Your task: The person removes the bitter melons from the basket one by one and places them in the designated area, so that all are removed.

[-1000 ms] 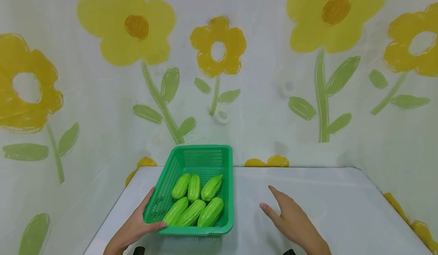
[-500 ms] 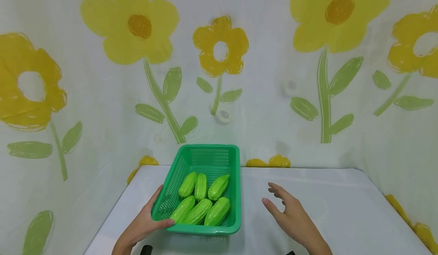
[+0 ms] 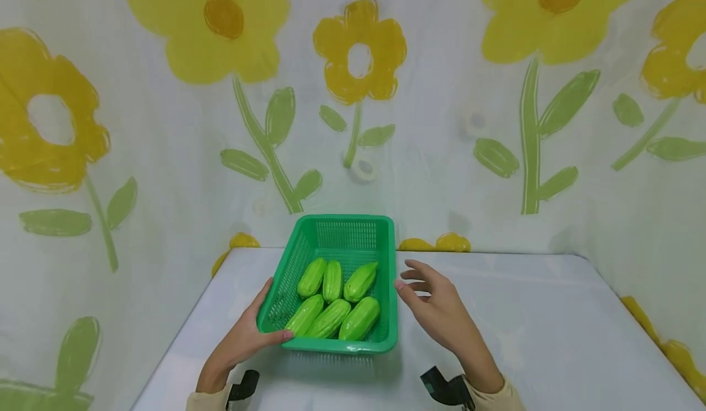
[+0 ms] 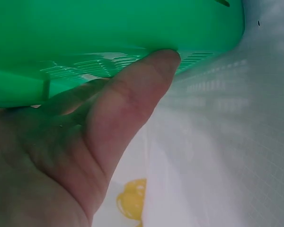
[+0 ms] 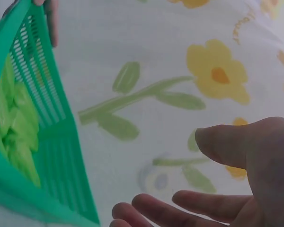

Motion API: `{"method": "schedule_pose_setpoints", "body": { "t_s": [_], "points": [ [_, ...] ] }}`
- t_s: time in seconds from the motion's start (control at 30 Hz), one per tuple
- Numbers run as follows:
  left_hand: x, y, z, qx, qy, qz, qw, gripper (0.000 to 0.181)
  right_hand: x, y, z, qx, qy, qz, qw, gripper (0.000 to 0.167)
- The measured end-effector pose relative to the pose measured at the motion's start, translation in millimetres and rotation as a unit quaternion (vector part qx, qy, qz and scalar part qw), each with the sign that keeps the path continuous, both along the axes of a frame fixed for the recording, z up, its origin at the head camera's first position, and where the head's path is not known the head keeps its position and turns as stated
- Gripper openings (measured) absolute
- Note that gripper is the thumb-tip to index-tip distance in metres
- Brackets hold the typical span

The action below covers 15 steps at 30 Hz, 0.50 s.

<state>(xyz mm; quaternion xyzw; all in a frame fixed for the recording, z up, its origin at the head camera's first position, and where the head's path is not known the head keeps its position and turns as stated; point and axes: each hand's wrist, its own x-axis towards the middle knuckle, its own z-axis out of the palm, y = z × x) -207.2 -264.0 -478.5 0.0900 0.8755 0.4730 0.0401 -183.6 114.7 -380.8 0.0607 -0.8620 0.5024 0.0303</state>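
Observation:
A green plastic basket (image 3: pixel 388 245) with slotted sides holds several bright green, ridged, gourd-like vegetables (image 3: pixel 360 319). My left hand (image 3: pixel 245 334) grips the basket at its near left corner, thumb over the rim and fingers along the outer side. In the left wrist view, the left thumb (image 4: pixel 132 104) presses against the green plastic; the other fingers are partly hidden. Just off the basket's right side is my right hand (image 3: pixel 438 310), its fingers loosely bent around nothing. A gap between the right hand (image 5: pixel 217 179) and the basket (image 5: pixel 61 161) shows in the right wrist view.
Below lies a white table (image 3: pixel 529 325), with a shadow under the basket, which seems raised off it. A pale curtain (image 3: pixel 430 154) printed with yellow flowers surrounds the back and sides. Black camera mounts (image 3: pixel 448 389) sit on both wrists.
The basket and left hand have shifted right in the head view. My right hand has come left, much closer to the basket's right side. The head view has tilted slightly down.

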Motion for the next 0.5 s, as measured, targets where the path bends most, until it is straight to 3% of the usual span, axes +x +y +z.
{"method": "schedule_pose_setpoints", "body": {
  "t_s": [0.27,0.5],
  "points": [
    [-3.0,0.2,3.2,0.008,0.001,-0.019,0.9998,0.125,-17.6,-43,-0.3,-0.018,-0.003,0.036,0.9992,0.059],
    [1.7,-2.2,0.7,0.003,-0.005,-0.017,0.9998,0.125,-28.6,-82,-14.2,-0.023,-0.046,0.082,0.9953,0.062]
  ]
}}
